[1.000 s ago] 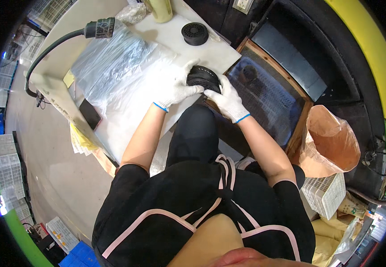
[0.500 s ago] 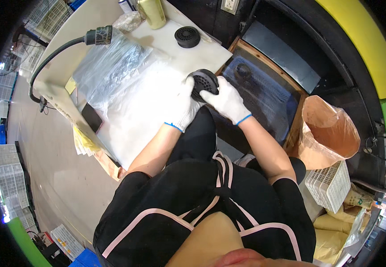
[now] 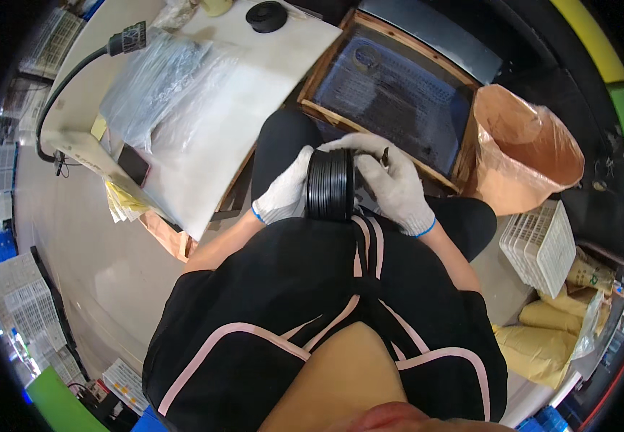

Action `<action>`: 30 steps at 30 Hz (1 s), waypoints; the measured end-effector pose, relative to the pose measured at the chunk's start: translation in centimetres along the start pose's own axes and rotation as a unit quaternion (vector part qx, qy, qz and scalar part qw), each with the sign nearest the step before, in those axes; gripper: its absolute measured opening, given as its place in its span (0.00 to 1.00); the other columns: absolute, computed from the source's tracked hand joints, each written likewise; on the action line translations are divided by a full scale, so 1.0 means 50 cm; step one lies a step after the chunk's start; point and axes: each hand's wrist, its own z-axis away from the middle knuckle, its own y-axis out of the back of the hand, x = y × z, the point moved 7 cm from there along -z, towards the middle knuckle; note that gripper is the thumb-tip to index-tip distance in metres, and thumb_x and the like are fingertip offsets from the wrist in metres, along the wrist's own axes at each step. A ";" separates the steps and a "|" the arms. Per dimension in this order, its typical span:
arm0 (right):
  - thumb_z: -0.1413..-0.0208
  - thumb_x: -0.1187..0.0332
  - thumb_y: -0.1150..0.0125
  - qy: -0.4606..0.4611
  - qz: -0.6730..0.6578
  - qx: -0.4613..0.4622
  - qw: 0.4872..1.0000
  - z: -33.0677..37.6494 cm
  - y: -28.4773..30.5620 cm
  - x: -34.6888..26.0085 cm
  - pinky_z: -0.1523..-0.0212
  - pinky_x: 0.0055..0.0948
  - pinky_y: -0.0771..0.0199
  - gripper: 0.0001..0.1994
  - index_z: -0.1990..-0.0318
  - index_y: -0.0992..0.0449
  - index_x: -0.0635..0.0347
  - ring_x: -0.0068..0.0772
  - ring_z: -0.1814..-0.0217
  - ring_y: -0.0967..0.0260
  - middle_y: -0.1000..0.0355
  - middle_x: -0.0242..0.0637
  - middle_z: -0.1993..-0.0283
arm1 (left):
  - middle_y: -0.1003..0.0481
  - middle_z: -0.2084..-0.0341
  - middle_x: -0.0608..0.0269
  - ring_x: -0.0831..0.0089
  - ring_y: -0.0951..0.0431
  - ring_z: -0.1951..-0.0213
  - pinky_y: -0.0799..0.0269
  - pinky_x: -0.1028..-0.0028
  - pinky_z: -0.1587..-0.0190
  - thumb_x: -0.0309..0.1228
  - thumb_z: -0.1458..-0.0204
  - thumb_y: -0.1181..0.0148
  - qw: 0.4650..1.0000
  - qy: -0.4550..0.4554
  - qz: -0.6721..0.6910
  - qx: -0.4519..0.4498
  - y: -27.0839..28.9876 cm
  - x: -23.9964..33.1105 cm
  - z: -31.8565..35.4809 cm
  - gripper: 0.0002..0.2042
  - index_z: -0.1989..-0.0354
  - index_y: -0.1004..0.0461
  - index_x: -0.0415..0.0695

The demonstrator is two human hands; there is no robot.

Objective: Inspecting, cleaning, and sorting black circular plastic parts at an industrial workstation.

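The person sits with both gloved hands at lap level, holding a stack of black discs (image 3: 331, 184) on edge between them. The left hand (image 3: 283, 191) presses against the stack's left face, fingers closed around its rim. The right hand (image 3: 392, 180) covers the right face, fingers curled over the top edge, and a thin dark tool (image 3: 384, 156) seems to be pinched there too, though it is too small to tell what it is.

The stack hangs over the person's thighs, clear of the white surface (image 3: 254, 93), which carries clear plastic bags (image 3: 157, 83) and one more black disc (image 3: 266, 16) at its far end. A wooden crate with a dark blue tray (image 3: 391, 97) sits just beyond the hands, with a brown paper bag (image 3: 521, 147) beside it.

The discs appear to be held together only by sideways pressure. If either palm eases, the inner ones could slide out and drop to the lap or floor. The tool in the right hand leaves fewer fingers for gripping, and cloth gloves on smooth plastic may slip.
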 end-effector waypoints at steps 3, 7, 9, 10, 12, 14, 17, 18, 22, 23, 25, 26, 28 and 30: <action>0.34 0.64 0.47 -0.024 -0.016 0.004 1.000 0.038 0.001 -0.021 0.40 0.33 0.31 0.14 0.49 0.22 0.62 0.31 0.45 0.28 0.24 0.40 0.48 | 0.26 0.48 0.60 0.72 0.21 0.52 0.21 0.66 0.48 0.56 0.34 0.58 0.995 0.021 -0.080 0.048 0.015 -0.029 0.006 0.31 0.33 0.39 0.43; 0.37 0.69 0.48 -0.012 0.065 0.002 0.998 0.064 0.010 -0.066 0.45 0.29 0.31 0.13 0.50 0.22 0.64 0.28 0.49 0.29 0.24 0.38 0.51 | 0.26 0.51 0.60 0.73 0.21 0.54 0.21 0.70 0.49 0.58 0.35 0.58 0.997 0.022 -0.060 -0.037 -0.020 -0.029 0.011 0.32 0.37 0.37 0.42; 0.38 0.69 0.46 0.048 0.091 0.017 0.995 0.075 0.012 -0.084 0.47 0.29 0.32 0.12 0.53 0.20 0.62 0.28 0.54 0.30 0.24 0.37 0.55 | 0.26 0.50 0.54 0.68 0.20 0.53 0.19 0.69 0.50 0.58 0.34 0.60 0.998 0.018 -0.015 -0.057 -0.029 -0.034 0.016 0.32 0.36 0.38 0.41; 0.38 0.69 0.46 0.050 0.089 0.020 0.995 0.079 0.015 -0.081 0.47 0.29 0.32 0.12 0.53 0.20 0.62 0.28 0.54 0.30 0.24 0.37 0.55 | 0.25 0.49 0.48 0.64 0.19 0.53 0.17 0.67 0.51 0.58 0.34 0.62 0.997 0.015 0.034 -0.072 -0.039 -0.035 0.017 0.33 0.36 0.39 0.40; 0.39 0.70 0.46 0.045 0.090 0.030 0.994 0.086 0.023 -0.071 0.46 0.32 0.33 0.10 0.56 0.20 0.62 0.30 0.53 0.31 0.26 0.37 0.57 | 0.26 0.49 0.53 0.68 0.20 0.52 0.20 0.68 0.49 0.60 0.35 0.60 0.997 0.012 -0.011 -0.079 -0.054 -0.030 0.021 0.34 0.36 0.38 0.40; 0.39 0.68 0.44 0.102 0.131 0.044 0.985 0.087 0.026 -0.077 0.47 0.33 0.31 0.09 0.57 0.20 0.61 0.32 0.53 0.31 0.27 0.37 0.57 | 0.27 0.48 0.58 0.72 0.22 0.52 0.23 0.68 0.47 0.61 0.37 0.58 0.995 0.003 -0.051 -0.090 -0.059 -0.027 0.027 0.35 0.37 0.37 0.40; 0.39 0.67 0.42 0.151 0.146 0.043 0.977 0.083 0.026 -0.081 0.47 0.35 0.30 0.08 0.58 0.21 0.59 0.35 0.51 0.31 0.28 0.37 0.57 | 0.28 0.46 0.57 0.70 0.23 0.49 0.24 0.67 0.45 0.63 0.38 0.57 0.993 -0.028 -0.082 -0.082 -0.056 -0.020 0.029 0.37 0.36 0.38 0.40; 0.39 0.68 0.42 0.145 0.120 0.027 0.982 0.081 0.023 -0.078 0.46 0.36 0.30 0.07 0.58 0.21 0.58 0.35 0.51 0.31 0.29 0.38 0.56 | 0.28 0.46 0.56 0.69 0.23 0.48 0.24 0.66 0.44 0.64 0.40 0.56 0.990 -0.034 -0.105 -0.090 -0.063 -0.014 0.033 0.38 0.36 0.38 0.41; 0.40 0.66 0.41 0.138 0.100 0.025 0.985 0.079 0.013 -0.085 0.46 0.37 0.30 0.09 0.57 0.20 0.57 0.36 0.51 0.31 0.28 0.38 0.56 | 0.29 0.43 0.55 0.67 0.25 0.44 0.26 0.65 0.42 0.67 0.42 0.54 0.994 -0.003 -0.097 -0.054 -0.057 -0.007 0.049 0.41 0.35 0.39 0.41; 0.40 0.65 0.41 0.133 0.125 0.010 0.983 0.077 0.008 -0.094 0.46 0.37 0.30 0.10 0.56 0.20 0.57 0.36 0.51 0.31 0.29 0.38 0.56 | 0.29 0.43 0.55 0.67 0.25 0.44 0.26 0.65 0.42 0.67 0.42 0.54 0.994 -0.003 -0.096 -0.053 -0.060 -0.005 0.051 0.41 0.35 0.39 0.41; 0.40 0.64 0.41 0.126 0.149 -0.005 0.981 0.076 0.003 -0.102 0.46 0.37 0.30 0.11 0.55 0.20 0.57 0.36 0.51 0.31 0.29 0.38 0.56 | 0.30 0.43 0.54 0.66 0.25 0.44 0.26 0.65 0.41 0.66 0.43 0.53 0.991 -0.027 -0.112 -0.062 -0.068 0.003 0.054 0.41 0.35 0.38 0.41; 0.40 0.63 0.42 0.121 0.153 -0.014 0.981 0.075 0.001 -0.102 0.46 0.36 0.30 0.11 0.55 0.20 0.57 0.36 0.51 0.31 0.29 0.38 0.56 | 0.30 0.43 0.54 0.66 0.25 0.44 0.26 0.65 0.41 0.66 0.43 0.53 0.992 -0.027 -0.111 -0.061 -0.064 0.000 0.051 0.41 0.35 0.38 0.41; 0.40 0.63 0.42 0.115 0.156 -0.024 0.981 0.075 -0.001 -0.099 0.46 0.36 0.30 0.12 0.55 0.20 0.57 0.37 0.51 0.31 0.29 0.38 0.55 | 0.29 0.44 0.54 0.66 0.25 0.44 0.26 0.64 0.41 0.66 0.43 0.53 0.987 -0.056 -0.109 -0.107 -0.067 0.002 0.047 0.41 0.35 0.38 0.41; 0.42 0.65 0.43 0.119 0.160 -0.025 0.980 0.074 -0.001 -0.096 0.46 0.35 0.30 0.12 0.54 0.20 0.57 0.37 0.52 0.31 0.30 0.39 0.55 | 0.29 0.44 0.54 0.66 0.25 0.44 0.26 0.64 0.41 0.67 0.43 0.53 0.985 -0.065 -0.121 -0.108 -0.069 0.006 0.050 0.41 0.35 0.38 0.41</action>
